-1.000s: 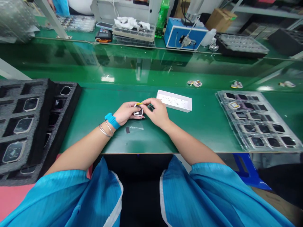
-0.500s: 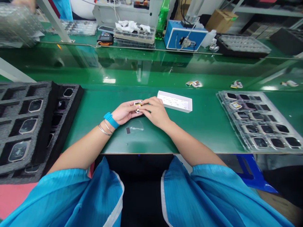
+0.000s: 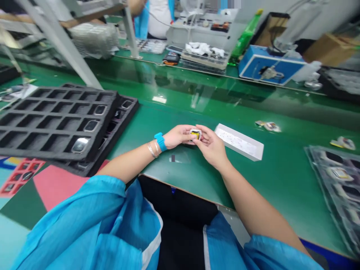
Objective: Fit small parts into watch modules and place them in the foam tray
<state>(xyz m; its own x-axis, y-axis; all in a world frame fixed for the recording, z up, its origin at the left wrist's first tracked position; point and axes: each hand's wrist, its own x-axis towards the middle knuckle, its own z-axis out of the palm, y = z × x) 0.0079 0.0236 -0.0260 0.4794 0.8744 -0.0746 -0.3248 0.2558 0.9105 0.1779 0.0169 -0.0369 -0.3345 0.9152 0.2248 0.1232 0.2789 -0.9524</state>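
Note:
Both hands are closed around a small open smartwatch case [image 3: 195, 132] whose yellow inside part faces up. My left hand [image 3: 176, 137], with a blue band and silver bangles at the wrist, grips it from the left, thumb across its front edge. From the right, my right hand [image 3: 213, 148] pinches the rim between thumb and fingers. A clear film with a small dark square [image 3: 173, 158] lies on the green bench just below the hands. Close to my right hand sits a white shallow box [image 3: 254, 153] with tiny dark parts in it.
Black foam trays [image 3: 62, 152] holding several watches are stacked at left. A clear plastic tray [image 3: 320, 180] of watch parts lies at right. Small watch parts [image 3: 271, 126] rest near the bench's back. Behind stand a blue machine [image 3: 270, 67] and a green bottle [image 3: 246, 39].
The view has turned left, so the bench things sit further right. In my hands, the watch case now shows its yellow inside more squarely, and my right fingers have shifted to its rim.

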